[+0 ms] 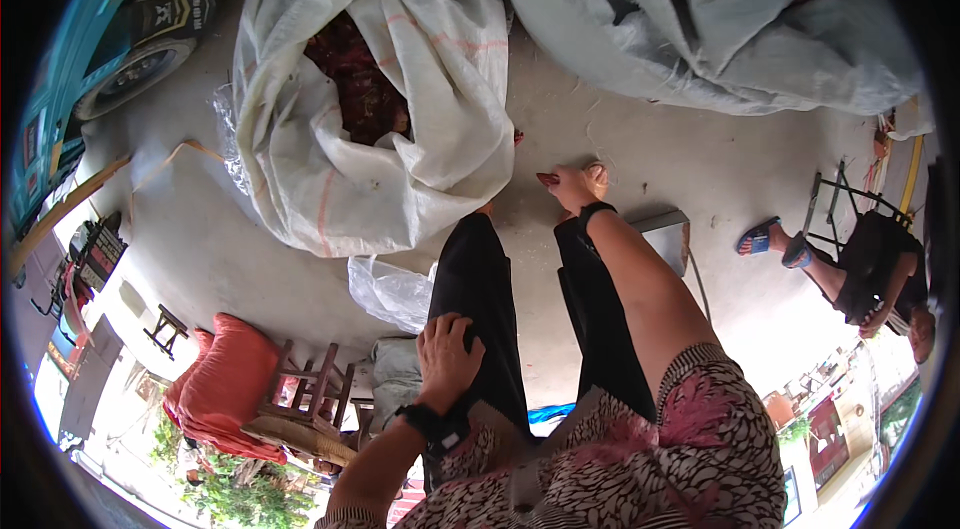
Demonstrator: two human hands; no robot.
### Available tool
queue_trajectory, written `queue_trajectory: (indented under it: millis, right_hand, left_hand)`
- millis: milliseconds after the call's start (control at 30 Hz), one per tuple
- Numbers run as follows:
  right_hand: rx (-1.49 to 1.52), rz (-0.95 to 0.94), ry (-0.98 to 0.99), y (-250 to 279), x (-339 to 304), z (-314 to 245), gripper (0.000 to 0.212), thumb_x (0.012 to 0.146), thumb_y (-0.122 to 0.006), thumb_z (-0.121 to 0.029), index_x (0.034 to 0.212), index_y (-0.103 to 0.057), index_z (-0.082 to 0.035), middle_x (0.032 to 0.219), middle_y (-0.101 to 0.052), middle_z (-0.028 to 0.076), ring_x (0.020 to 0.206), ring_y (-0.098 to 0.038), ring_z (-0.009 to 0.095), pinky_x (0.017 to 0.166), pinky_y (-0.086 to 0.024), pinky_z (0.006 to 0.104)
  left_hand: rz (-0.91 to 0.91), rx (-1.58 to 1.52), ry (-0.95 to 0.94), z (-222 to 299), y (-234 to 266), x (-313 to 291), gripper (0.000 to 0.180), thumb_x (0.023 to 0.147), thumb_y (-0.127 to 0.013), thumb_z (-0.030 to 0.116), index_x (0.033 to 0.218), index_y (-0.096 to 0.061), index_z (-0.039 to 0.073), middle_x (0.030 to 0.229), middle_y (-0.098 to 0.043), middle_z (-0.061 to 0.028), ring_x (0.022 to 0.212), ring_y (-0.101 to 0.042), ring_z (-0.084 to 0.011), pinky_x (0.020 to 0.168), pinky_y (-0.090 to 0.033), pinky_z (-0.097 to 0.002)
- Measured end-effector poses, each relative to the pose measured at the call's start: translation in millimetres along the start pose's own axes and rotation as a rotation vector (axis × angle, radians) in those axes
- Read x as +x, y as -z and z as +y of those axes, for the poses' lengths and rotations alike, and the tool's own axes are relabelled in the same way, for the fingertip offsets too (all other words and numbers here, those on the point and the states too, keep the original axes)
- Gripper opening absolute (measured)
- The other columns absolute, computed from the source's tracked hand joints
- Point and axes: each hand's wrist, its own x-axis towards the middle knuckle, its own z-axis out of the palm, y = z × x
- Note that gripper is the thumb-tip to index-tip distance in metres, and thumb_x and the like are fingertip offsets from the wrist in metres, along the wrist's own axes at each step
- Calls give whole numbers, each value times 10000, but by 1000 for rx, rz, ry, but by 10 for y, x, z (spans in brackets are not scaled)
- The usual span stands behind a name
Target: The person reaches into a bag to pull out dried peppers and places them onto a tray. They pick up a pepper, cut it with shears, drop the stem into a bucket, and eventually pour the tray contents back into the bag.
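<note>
My right hand (577, 189) reaches past my right knee, its fingers closed on a small dark red pod (547, 178) that looks like a dried chili. My left hand (447, 357) lies on my left thigh with its fingers stretched out, holding nothing. In front of my left leg stands a large white woven sack (440, 164) with its rim rolled down. Dark red contents (365, 89) of the same colour as the pod show through its mouth. The bottom of the sack's inside is hidden.
A bigger pale sack (680, 49) lies at the far right. Clear plastic film (388, 291) is by my left leg. A person (880, 269) sits at the right. Red sacks (228, 384) and a wooden stool (315, 384) are at the lower left; a blue vehicle (60, 79) stands far left.
</note>
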Motion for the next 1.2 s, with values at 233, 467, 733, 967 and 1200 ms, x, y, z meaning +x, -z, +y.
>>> queue_trajectory:
  millis: [233,467,733,967,1200]
  right_hand:
    - [-561,174,378,-495,891,-579,277,811,-609,-209,1065,-660,-112,1329,-448,82,1206,-429,263,906,-441,405]
    - [-443,-56,137,-479,908,-614,408,855,-580,-284,1213,-534,-95,1141,-556,125,1098,-524,288,856,-477,412]
    - [32,385,-133,238,-931,-726,383,733,-592,-206,1042,-560,18,1161,-509,317,1134,-416,535,1120,-92,483]
    - [487,487,-366,1066,-3153,90,339,611,-712,-122,878,-569,31,902,-623,221,883,-596,409,766,-489,439]
    - [422,440,-417,790,-5039,1115,233,789,-686,-207,975,-620,-84,771,-658,28,639,-615,122,539,-480,300]
  left_hand:
    - [-11,47,106,-128,155,67,313,735,-628,195,1035,-623,105,1120,-563,-65,1107,-487,-280,958,-352,-423]
    - [4,3,101,-209,268,103,325,738,-638,200,1049,-625,107,1123,-574,-65,1114,-493,-286,949,-365,-426]
    - [0,49,33,-134,198,88,302,759,-612,264,1023,-637,120,1126,-578,-76,1105,-489,-295,956,-363,-431]
    - [-96,193,-81,-180,238,173,365,811,-559,334,1119,-600,142,1252,-517,-107,1211,-429,-319,959,-376,-495]
    - [-143,-172,-286,55,897,775,323,814,-564,307,1029,-628,74,992,-632,-211,985,-593,-360,854,-471,-430]
